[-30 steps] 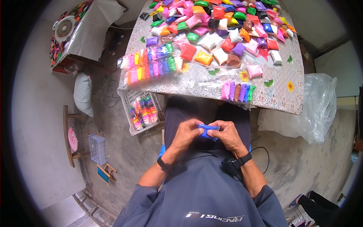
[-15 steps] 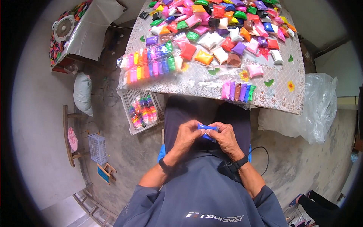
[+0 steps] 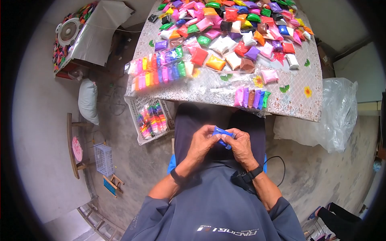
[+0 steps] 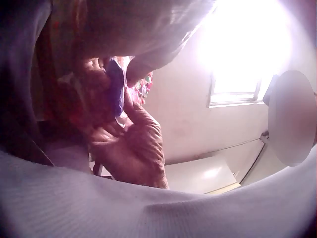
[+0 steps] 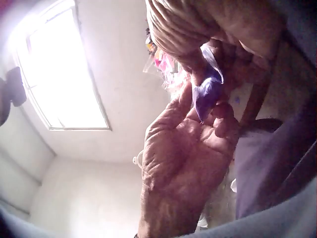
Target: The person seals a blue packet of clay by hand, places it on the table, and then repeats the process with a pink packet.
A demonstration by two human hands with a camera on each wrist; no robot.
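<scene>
A small blue packet (image 3: 223, 137) is held between both hands above the lap, tilted in the head view. The left hand (image 3: 201, 145) pinches its left side with thumb and fingers; the right hand (image 3: 240, 148) pinches its right side. In the left wrist view the packet (image 4: 117, 89) looks dark violet between the fingertips. From the right wrist, the packet (image 5: 208, 94) shows a clear wrapper edge, with the left hand (image 5: 183, 153) below it and the right hand (image 5: 213, 29) above. Some fingertips are hidden behind the packet.
On the patterned table (image 3: 297, 96) lie a heap of coloured packets (image 3: 231, 15), a row of slim packets (image 3: 251, 98) near the front edge and bagged sets (image 3: 161, 72) at left. A white basket (image 3: 140, 126) with packets stands left of the legs. Clear plastic sheeting (image 3: 333, 116) hangs at right.
The blue packet has turned from roughly level to slanting down to the right. Both hands have shifted slightly with it and still pinch it.
</scene>
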